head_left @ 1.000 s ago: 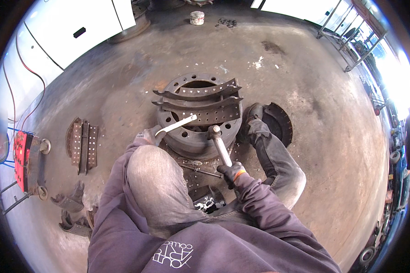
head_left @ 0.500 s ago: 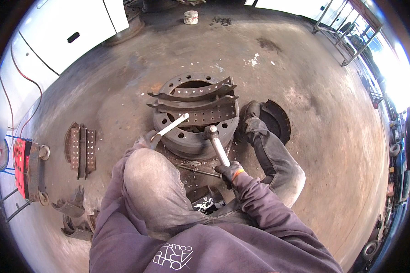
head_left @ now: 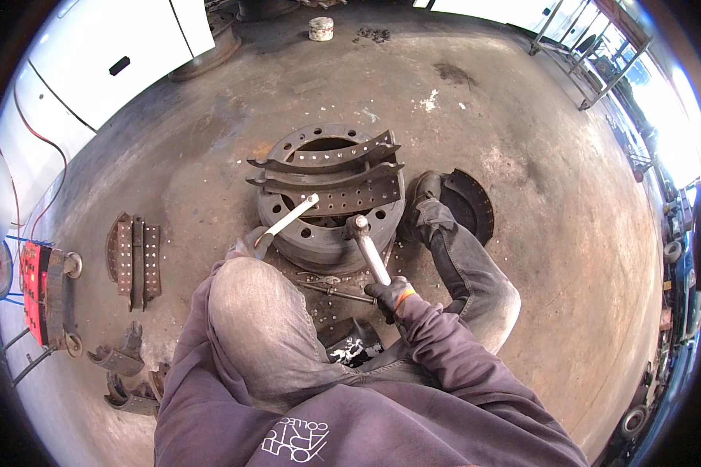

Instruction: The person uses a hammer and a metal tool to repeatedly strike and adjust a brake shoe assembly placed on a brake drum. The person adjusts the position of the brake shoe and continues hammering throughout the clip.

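Observation:
My left hand [head_left: 255, 242], gloved, is closed round the lower end of a pale straight bar [head_left: 287, 216]. The bar's rounded tip rests at or just above the rivet holes of a curved brake shoe [head_left: 343, 201]. A second part of the shoe [head_left: 343, 161] curves behind it. Both lie across the top of a heavy brake drum [head_left: 319, 253] with bolt holes round its face. In my right hand [head_left: 389, 297], in a dark glove with an orange cuff, is a hammer [head_left: 372, 255]. Its head is raised near the drum's front rim, apart from the bar.
More brake shoes stand at the left [head_left: 136, 261] and lower left [head_left: 118, 354]. A curved dark shoe [head_left: 471, 206] lies beside my right foot. Loose tools [head_left: 335, 289] and scattered rivets lie between my legs. A red machine [head_left: 35, 292] stands at far left, a white tub [head_left: 321, 29] at the back.
The whole view has shifted slightly, with things sitting a little further left. Both hands keep their holds on the bar and hammer, with little movement against the drum.

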The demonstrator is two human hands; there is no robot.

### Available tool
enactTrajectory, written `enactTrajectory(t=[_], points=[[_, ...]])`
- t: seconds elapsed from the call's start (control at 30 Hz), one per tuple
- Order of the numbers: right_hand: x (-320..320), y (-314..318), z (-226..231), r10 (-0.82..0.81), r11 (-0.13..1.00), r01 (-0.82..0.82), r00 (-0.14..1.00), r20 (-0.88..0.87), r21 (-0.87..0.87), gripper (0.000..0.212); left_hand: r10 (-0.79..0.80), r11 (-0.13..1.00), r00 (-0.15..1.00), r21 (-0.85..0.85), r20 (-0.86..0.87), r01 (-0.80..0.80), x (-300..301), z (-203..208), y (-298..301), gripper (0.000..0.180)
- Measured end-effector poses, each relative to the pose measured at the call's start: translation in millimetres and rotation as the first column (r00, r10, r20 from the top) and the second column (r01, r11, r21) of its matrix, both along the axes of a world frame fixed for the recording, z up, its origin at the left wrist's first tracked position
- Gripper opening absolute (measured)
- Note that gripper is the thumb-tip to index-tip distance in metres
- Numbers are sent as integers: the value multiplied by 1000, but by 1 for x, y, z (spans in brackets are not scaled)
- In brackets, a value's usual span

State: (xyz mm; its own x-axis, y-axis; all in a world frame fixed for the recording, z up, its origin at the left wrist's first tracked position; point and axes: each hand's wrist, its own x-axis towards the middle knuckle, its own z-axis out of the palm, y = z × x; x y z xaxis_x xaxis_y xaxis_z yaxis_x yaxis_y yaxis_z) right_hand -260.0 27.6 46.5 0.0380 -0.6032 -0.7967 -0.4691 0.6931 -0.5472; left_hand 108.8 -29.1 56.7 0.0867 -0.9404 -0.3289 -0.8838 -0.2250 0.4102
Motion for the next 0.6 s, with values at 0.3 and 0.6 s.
enactTrajectory(t=[0.3, 0.6], points=[[9, -5, 5, -3, 979, 20, 996, 85, -203, 39, -23, 999, 999, -35, -43, 22, 8, -5, 0, 33], [58, -52, 190, 43, 666, 305, 895, 443, -681, 13, -11, 999, 998, -52, -70, 8, 23, -13, 14, 33]])
